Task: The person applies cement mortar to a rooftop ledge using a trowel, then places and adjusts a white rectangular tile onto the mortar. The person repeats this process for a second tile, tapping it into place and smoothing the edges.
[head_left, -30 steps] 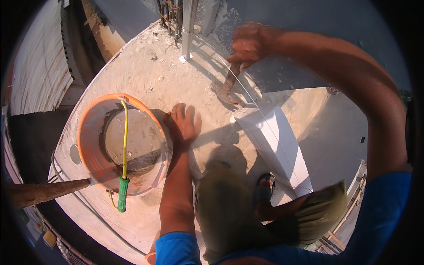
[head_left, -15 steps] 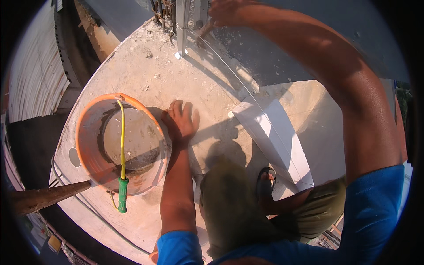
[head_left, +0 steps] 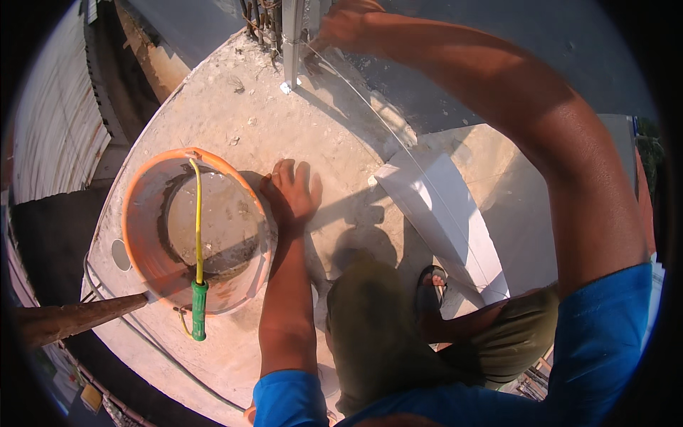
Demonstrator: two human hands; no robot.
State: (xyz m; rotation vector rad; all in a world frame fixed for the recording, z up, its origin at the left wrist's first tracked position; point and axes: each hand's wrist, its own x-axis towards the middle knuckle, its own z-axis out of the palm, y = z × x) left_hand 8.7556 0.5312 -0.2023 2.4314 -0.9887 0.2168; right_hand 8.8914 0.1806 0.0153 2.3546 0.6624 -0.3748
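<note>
My left hand (head_left: 290,196) rests on the rough concrete surface (head_left: 213,117), fingers spread, with nothing in it. Just left of it stands an orange bucket (head_left: 235,167) with wet grey mortar (head_left: 213,224) inside. The bucket's wire handle, with a green grip (head_left: 199,309), crosses over its opening. My right arm reaches to the top, where my right hand (head_left: 341,30) is beside a pale metal upright (head_left: 290,46). A thin string (head_left: 377,114) runs from near that upright down to the right; the right fingers are close to it, dark and partly hidden, so contact is unclear.
A long white block (head_left: 445,213) lies right of centre, by my sandalled foot (head_left: 432,281). Rusty bars (head_left: 260,25) stand beside the upright. A wooden piece (head_left: 85,320) juts in from the left. A cable (head_left: 167,366) runs along the concrete's curved edge, beyond which it drops away.
My right hand has shifted slightly down and left, nearer the metal upright. The left hand stays planted beside the bucket.
</note>
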